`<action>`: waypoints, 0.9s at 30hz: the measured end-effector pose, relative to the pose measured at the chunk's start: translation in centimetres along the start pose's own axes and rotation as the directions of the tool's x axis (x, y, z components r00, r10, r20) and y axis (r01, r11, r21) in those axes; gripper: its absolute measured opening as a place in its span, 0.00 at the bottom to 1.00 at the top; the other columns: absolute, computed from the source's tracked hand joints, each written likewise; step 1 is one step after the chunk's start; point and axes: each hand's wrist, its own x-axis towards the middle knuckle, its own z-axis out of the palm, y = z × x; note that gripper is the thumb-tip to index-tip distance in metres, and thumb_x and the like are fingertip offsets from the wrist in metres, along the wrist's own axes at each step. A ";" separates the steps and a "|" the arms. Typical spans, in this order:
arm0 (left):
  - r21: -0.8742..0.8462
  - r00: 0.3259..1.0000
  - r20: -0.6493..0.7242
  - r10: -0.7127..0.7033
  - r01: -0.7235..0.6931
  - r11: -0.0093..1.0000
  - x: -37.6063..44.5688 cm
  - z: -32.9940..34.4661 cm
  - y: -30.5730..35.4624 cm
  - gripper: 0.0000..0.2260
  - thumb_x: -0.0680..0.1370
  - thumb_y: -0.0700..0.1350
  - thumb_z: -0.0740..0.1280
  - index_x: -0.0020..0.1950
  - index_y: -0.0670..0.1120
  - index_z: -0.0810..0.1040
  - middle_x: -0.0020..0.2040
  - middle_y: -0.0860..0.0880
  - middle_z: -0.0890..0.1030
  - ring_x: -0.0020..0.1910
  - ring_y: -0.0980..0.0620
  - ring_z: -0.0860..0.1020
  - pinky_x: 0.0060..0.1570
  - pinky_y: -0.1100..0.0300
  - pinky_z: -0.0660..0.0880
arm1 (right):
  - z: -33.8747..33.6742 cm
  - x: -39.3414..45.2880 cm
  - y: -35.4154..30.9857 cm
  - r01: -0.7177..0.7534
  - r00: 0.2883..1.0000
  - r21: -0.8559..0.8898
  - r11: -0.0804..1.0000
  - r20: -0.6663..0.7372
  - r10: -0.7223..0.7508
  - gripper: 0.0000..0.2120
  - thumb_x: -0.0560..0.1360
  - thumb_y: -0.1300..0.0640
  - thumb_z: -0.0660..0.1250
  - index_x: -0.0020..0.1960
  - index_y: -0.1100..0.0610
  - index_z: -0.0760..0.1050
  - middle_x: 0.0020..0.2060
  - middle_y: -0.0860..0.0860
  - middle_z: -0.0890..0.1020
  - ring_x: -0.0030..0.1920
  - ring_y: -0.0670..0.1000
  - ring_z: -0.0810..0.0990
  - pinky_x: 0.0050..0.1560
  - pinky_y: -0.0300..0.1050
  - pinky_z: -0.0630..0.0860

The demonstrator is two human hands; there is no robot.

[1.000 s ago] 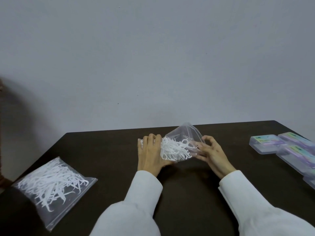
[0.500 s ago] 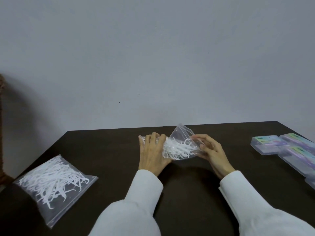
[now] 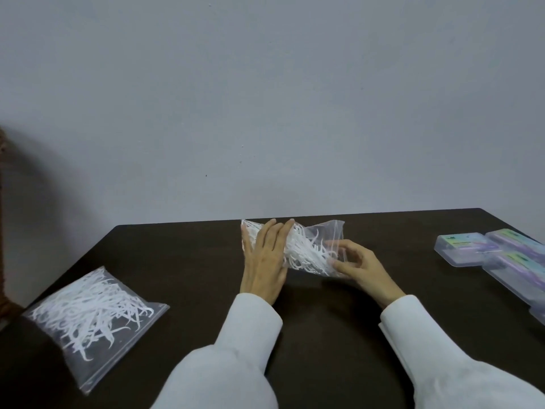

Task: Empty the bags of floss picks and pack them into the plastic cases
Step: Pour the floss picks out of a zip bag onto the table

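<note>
A clear, thin plastic bag of white floss picks sits near the far edge of the dark, matte worktop, at centre. The film is crumpled and glossy, and the picks inside form a tangled mass of slim curved stems.

The left hand lies palm-down on the left part of this bag, its fingers straight and spread lightly over the film and the picks beneath. The right hand holds the bag's right part, with the thumb and curled fingers pinching the loose plastic. The bag's upper right corner stands up off the surface, empty of picks. Both forearms wear smooth white sleeves.

A second bag lies flat at the near left of the worktop, well apart from the hands. It is a rectangular clear pouch, packed with the same white picks in a loose heap; a straight strip runs along its right edge.

The plastic cases rest at the right edge, well apart from the hands. They are flat, rectangular, translucent boxes with rounded corners, showing pale green and purple labels through the lids. They touch or overlap one another; their exact number cannot be told at the frame edge.

The wall behind is plain, pale grey and matte.
</note>
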 end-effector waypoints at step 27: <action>0.105 0.996 -0.087 0.017 -0.008 0.994 -0.2 0.7 0.4 0.41 0.57 0.39 0.79 0.68 0.47 0.67 0.57 0.45 0.78 0.63 0.48 0.66 0.63 0.32 0.55 | -0.2 0.1 0.6 0.025 0.988 -0.513 0.858 0.144 0.057 0.07 0.79 0.54 0.59 0.47 0.56 0.73 0.47 0.47 0.73 0.44 0.43 0.72 0.42 0.30 0.68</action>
